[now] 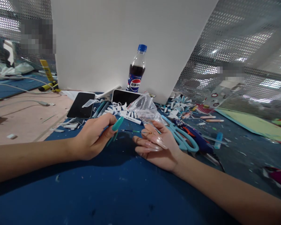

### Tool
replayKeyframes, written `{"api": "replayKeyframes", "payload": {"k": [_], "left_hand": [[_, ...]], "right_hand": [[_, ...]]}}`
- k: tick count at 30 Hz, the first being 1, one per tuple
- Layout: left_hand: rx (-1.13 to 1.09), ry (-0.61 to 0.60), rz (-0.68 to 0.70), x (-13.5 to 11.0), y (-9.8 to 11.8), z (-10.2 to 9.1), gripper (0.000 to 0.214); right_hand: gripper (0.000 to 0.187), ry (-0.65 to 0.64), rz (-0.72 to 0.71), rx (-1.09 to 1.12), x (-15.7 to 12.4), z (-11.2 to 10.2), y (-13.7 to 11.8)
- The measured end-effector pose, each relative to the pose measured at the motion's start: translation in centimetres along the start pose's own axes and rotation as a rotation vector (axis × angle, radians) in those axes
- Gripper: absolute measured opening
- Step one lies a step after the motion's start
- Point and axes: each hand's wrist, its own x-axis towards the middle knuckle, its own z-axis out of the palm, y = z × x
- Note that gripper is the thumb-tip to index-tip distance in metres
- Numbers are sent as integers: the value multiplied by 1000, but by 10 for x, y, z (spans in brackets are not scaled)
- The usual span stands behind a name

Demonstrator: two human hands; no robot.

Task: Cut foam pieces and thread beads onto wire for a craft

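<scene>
My left hand point(93, 134) is closed, its thumb pressed toward the curled fingers. A long, glossy teal nail point(117, 123) shows at the thumb tip, with more teal below it. Whatever these fingers may hold is hidden. Opposite it, my right hand point(156, 145) lies palm up with bent fingers and long, pearly pink nails. Its fingers are closed on a thin brush point(132, 131) with a blue and green shaft, pointing toward my left hand. Light blue scissors point(181, 137) lie just beyond the right wrist.
A cola bottle point(136, 73) stands before a white board point(107, 37). Two phones, a dark one point(81, 104) and another point(125, 97), lie near a clear plastic bag point(146, 107) and white scraps point(121, 111). A purple-blue tool point(196, 137) and a patterned bottle point(217, 95) are at right.
</scene>
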Motion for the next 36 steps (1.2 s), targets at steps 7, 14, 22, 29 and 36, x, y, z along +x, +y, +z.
{"api": "replayKeyframes", "payload": {"k": [7, 14, 22, 29, 36], "left_hand": [[-4, 10, -17, -2, -1, 0, 13], [31, 28, -70, -1, -3, 2, 14], [47, 71, -111, 4, 0, 2, 16], [-117, 127, -250, 6, -4, 3, 21], [-343, 133, -493, 12, -11, 6, 28]], "right_hand": [[43, 42, -3, -35, -1, 1, 1], [44, 5, -10, -121, 0, 1, 2], [43, -35, 2, -321, 2, 4, 6], [41, -27, -28, -419, 0, 6, 12], [39, -84, -40, -568, 1, 1, 17]]}}
